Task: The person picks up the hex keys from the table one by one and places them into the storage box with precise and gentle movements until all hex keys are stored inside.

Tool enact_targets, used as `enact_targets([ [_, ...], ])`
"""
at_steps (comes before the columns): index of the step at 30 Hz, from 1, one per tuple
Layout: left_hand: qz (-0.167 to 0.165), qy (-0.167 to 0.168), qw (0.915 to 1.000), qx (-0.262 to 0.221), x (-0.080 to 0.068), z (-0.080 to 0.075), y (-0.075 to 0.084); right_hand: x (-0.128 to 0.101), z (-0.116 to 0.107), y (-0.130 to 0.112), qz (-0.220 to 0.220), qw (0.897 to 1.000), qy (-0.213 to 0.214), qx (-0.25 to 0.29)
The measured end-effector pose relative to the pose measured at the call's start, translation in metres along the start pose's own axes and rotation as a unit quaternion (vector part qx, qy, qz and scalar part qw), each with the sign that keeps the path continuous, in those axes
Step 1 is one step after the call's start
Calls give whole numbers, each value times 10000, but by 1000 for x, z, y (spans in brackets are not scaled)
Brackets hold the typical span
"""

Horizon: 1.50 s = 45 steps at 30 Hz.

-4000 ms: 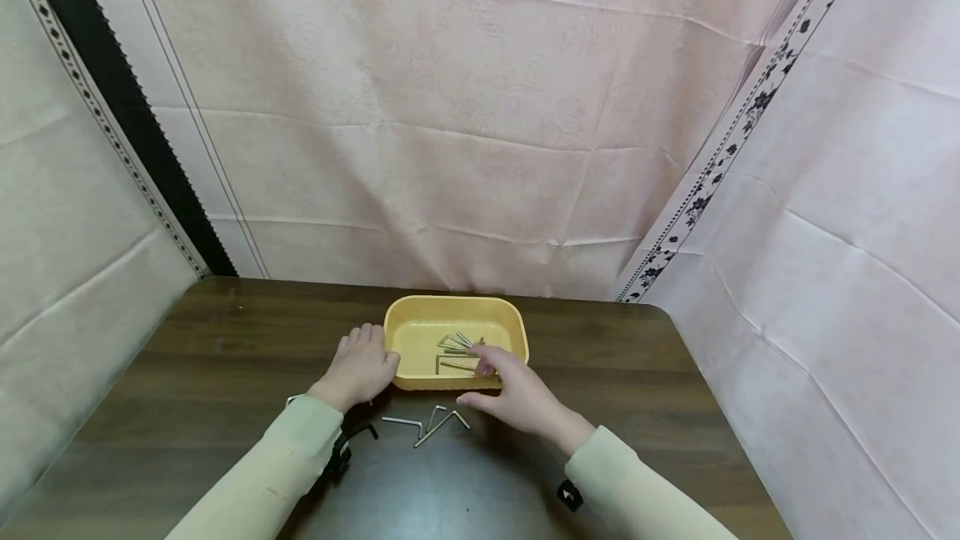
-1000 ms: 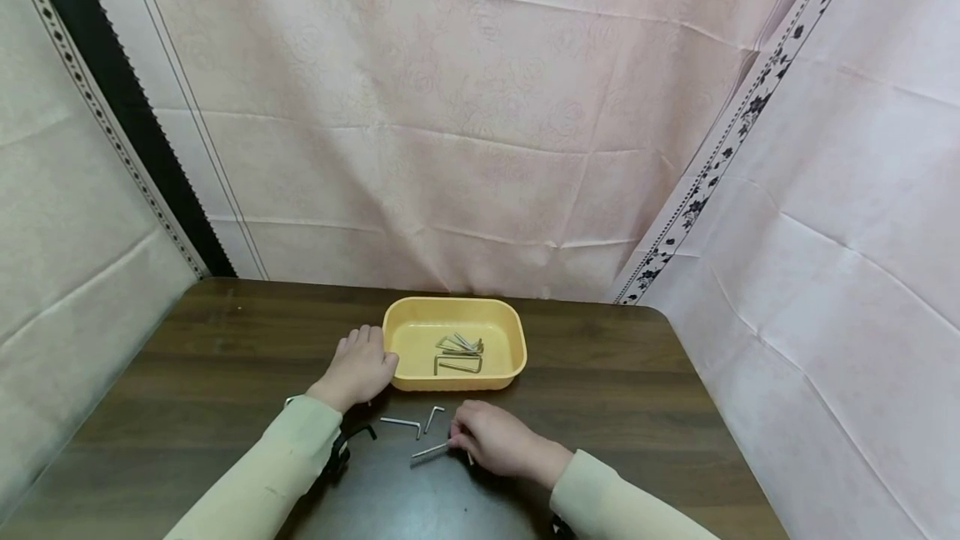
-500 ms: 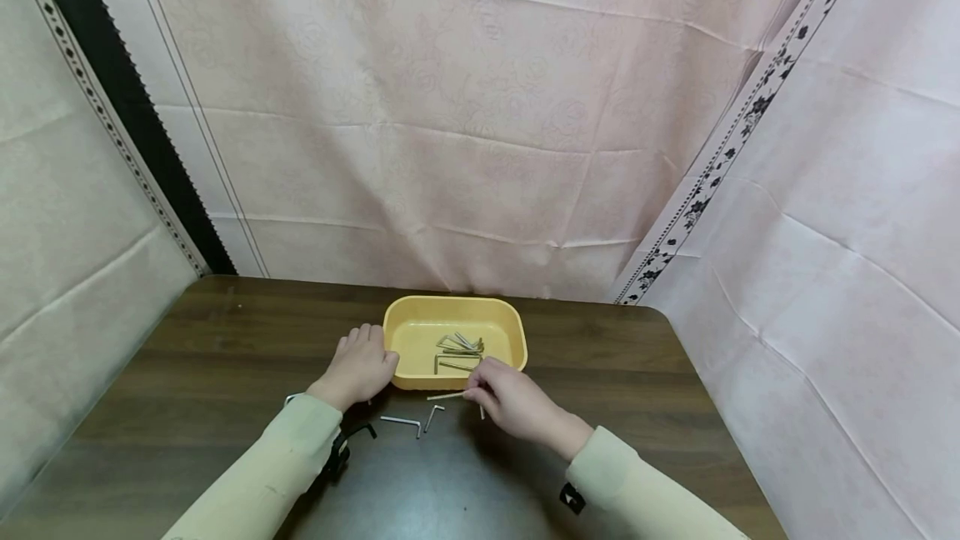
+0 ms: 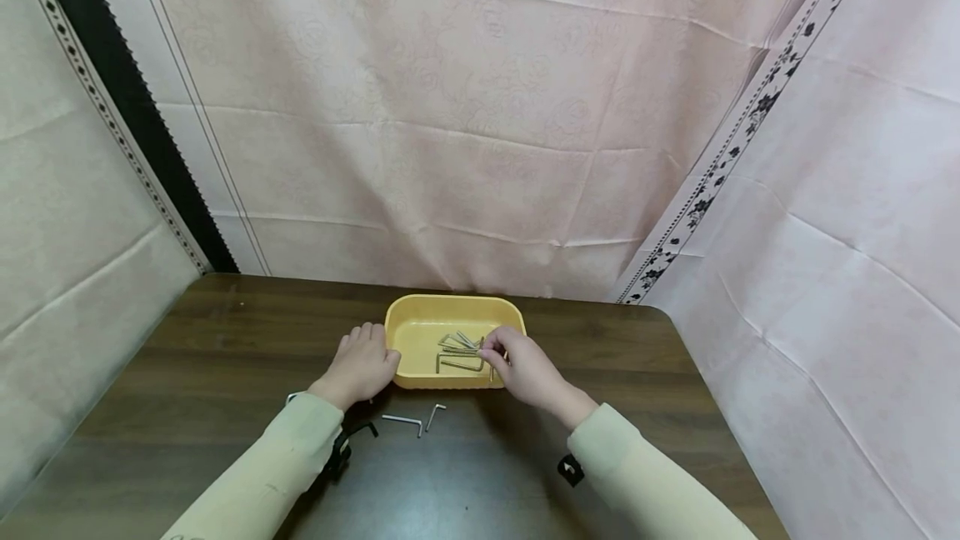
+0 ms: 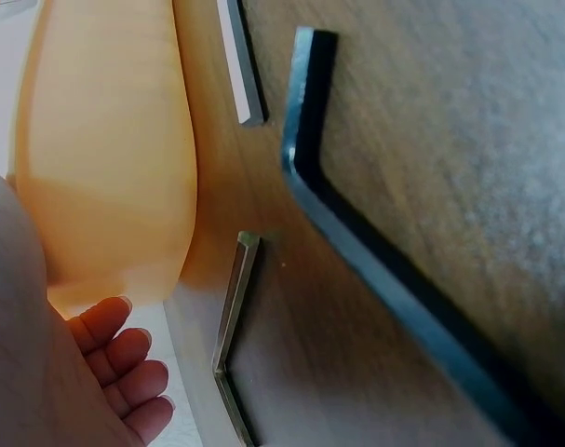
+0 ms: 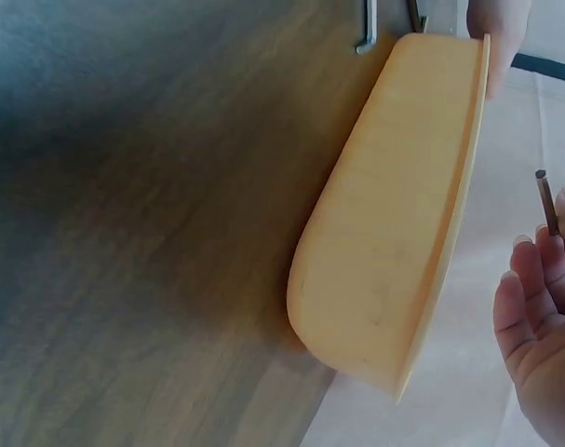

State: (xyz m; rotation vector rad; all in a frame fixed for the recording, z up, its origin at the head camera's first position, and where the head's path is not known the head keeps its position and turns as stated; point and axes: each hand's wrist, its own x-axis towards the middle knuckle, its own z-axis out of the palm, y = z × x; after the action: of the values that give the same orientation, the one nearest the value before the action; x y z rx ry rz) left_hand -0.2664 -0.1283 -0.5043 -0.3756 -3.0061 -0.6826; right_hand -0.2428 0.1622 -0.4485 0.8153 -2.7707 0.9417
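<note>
1 hex key (image 6: pixel 546 201), R hand (image 4: pixel 528 375), clr of tray rim (image 4: pixel 435 382).

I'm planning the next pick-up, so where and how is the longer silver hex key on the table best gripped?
I'd pinch the longer silver hex key midway along its long arm, coming down from the near side. It lies flat, that straight arm running crosswise; the smaller key crowds its bend, and the black key lies toward its other end.
</note>
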Motion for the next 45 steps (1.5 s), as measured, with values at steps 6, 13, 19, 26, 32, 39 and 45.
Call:
enact_targets([
  [6,-28,-24,10000,34,0,0,-1,16,2,3,314,9995,-70,-14],
  [13,-75,-24,10000,42,0,0,-1,39,12,8,508,9980,-385,13],
  [19,-75,-72,9999,9,-1,-1,0,53,26,18,926,9937,-630,-80],
  [26,-101,-98,9999,16,1,1,0,64,39,28,1181,9884,-870,-400],
  [32,-68,-65,10000,29,1,1,2,64,43,32,1351,9830,-1009,-726],
  [39,-135,-122,9998,109,2,2,0,64,45,32,1224,9834,-1057,-820],
  [45,-137,-119,9998,67,1,2,-1,64,48,31,1109,9853,-1125,-658],
])
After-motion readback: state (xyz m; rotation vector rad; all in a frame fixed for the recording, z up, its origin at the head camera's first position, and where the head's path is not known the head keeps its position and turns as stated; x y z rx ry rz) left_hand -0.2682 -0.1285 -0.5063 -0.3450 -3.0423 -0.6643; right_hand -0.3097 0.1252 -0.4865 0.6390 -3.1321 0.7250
